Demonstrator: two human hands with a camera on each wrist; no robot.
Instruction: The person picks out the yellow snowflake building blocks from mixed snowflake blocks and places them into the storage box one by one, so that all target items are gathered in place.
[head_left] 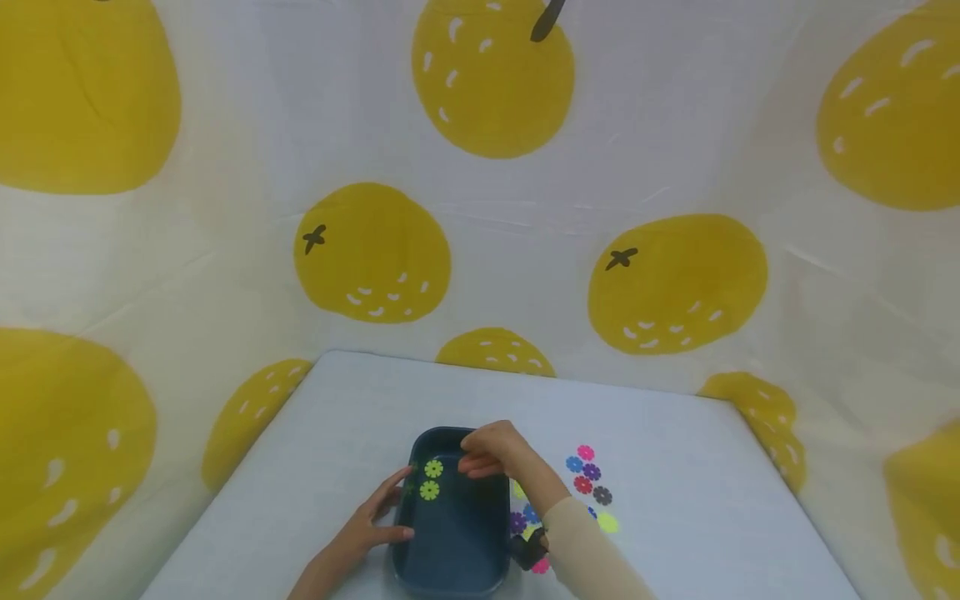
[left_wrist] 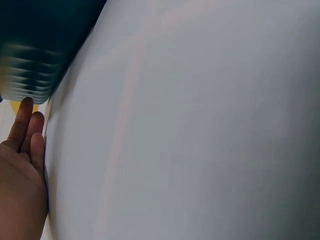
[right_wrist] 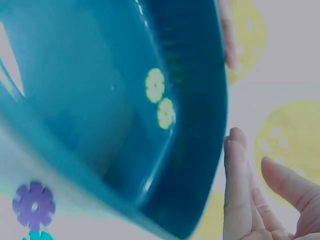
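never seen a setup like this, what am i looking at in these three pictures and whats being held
There's no robot here, just a person's two bare hands. The widest picture comes from a camera worn on the head, looking forward and down. The other two come from cameras on the wrists, so they look tilted; the small dark device at the right wrist is probably one of them.

On the white table sits a dark blue-green tray. Inside lie two yellow-green flower-shaped pieces; more loose pieces in several colours lie to its right.

The left hand touches the tray's left side. The right hand hovers over its far right corner, and no piece shows in its fingers. Behind is a fruit-patterned cloth.
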